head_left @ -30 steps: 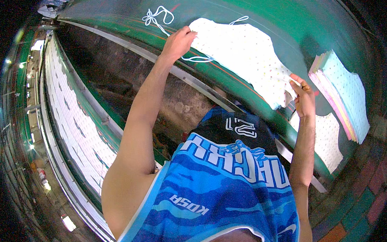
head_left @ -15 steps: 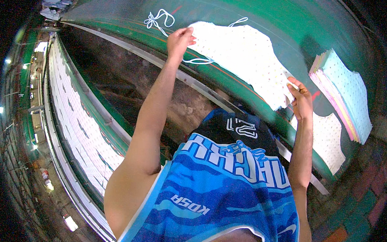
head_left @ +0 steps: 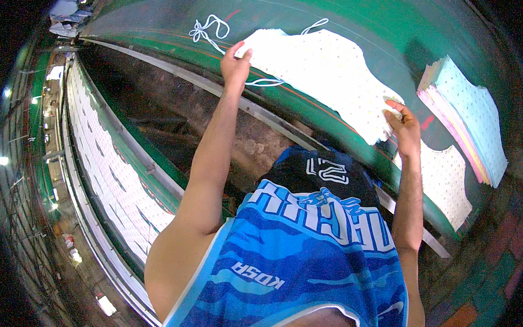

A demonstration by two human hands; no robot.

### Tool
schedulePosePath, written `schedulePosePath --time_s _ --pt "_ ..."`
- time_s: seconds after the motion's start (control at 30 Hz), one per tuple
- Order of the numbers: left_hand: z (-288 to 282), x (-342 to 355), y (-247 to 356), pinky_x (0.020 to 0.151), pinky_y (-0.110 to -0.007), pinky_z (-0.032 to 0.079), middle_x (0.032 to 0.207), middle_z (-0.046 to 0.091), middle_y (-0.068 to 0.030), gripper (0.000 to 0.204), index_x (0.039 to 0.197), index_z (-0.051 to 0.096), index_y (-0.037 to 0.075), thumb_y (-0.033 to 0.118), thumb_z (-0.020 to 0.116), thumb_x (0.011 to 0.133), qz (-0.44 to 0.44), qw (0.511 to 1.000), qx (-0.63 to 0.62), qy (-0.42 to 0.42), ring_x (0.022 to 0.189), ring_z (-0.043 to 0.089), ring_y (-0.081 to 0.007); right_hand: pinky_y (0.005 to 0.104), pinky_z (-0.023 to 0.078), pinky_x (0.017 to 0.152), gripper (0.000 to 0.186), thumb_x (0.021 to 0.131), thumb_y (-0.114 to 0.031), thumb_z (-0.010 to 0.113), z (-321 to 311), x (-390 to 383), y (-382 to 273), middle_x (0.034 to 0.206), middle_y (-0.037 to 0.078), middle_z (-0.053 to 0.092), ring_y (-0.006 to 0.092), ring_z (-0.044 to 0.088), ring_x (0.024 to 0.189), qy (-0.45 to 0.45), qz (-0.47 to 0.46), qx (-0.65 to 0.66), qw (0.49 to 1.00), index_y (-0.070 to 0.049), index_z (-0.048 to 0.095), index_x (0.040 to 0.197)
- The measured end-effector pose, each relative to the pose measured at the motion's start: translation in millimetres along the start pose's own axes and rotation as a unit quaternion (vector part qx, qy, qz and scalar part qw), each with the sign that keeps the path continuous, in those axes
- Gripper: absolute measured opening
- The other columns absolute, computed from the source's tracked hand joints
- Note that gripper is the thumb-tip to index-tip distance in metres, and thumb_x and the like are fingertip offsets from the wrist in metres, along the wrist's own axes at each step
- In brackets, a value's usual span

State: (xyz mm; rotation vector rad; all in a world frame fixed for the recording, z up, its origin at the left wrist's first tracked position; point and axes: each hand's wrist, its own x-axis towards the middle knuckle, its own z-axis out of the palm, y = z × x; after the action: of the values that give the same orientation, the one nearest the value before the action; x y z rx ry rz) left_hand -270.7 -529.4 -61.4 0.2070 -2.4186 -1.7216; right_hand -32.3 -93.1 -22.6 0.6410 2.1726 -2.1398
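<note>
A stack of white cut fabric pieces with small dots lies along the near side of the green table. At its left end my left hand holds the narrow edge between thumb and fingers. The right end is pinched by my right hand, where several layered edges fan out just below the fingers. White cord runs under the stack; its looped, knotted part lies beyond my left hand, and further loops stick out at the stack's far and near sides.
To the right stands a pile of pastel fabric pieces, blue on top. Another white dotted piece lies by my right forearm. Left, across a dark gap, a second long table carries white fabric. Grey rails edge the table.
My left hand has shifted slightly left and down along the fabric's end, its fingers repositioned. My right-hand fingers have closed further onto the right end. The view has shifted slightly.
</note>
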Motion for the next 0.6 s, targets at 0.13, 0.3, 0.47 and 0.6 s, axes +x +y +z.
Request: schedulePosePath --time_s 0.13,0.3,0.47,0.6 --pt "4.3 3.7 -9.2 0.074 -0.033 0.06 0.115 0.076 -0.0154 0.043 0.132 0.072 0.005 0.015 0.084 0.092 -0.009 1.0 0.008 -0.014 0.089 0.072 -0.0204 0.0222 0.05 0.075 0.034 0.101 -0.006 0.07 3.1 -5.3 -6.9 0.109 0.003 0.073 0.0062 0.064 0.088 -0.005 -0.005 -0.033 0.999 -0.004 0.069 0.135" --pt "0.6 7.0 -17.0 0.098 -0.041 0.055 0.118 0.071 -0.0186 0.053 0.137 0.068 0.002 0.02 0.084 0.09 0.232 0.938 0.255 0.042 0.104 0.07 -0.0348 0.0247 0.051 0.076 0.037 0.098 -0.008 0.074 4.5 -12.3 -11.8 0.11 0.004 0.073 0.0085 0.063 0.088 -0.01 -0.039 -0.078 0.996 -0.007 0.071 0.135" --pt "12.5 -59.6 69.9 0.093 -0.04 0.055 0.119 0.069 -0.0182 0.045 0.133 0.068 0.002 0.02 0.08 0.094 0.209 0.934 0.288 -0.009 0.102 0.07 -0.0317 0.0236 0.044 0.069 0.042 0.097 -0.009 0.075 8.3 -21.1 -42.4 0.098 -0.001 0.068 0.0067 0.055 0.078 -0.015 -0.02 -0.059 0.998 -0.01 0.07 0.139" --pt "49.4 -154.6 96.9 0.095 -0.039 0.057 0.126 0.071 -0.0211 0.058 0.133 0.065 -0.003 0.05 0.056 0.11 -0.25 0.819 -0.11 -0.505 0.107 0.072 -0.0297 0.0227 0.034 0.062 0.045 0.096 -0.013 0.078 18.8 -7.4 -69.2 0.084 -0.007 0.054 0.0049 0.043 0.07 -0.016 -0.057 0.011 0.998 -0.011 0.069 0.14"
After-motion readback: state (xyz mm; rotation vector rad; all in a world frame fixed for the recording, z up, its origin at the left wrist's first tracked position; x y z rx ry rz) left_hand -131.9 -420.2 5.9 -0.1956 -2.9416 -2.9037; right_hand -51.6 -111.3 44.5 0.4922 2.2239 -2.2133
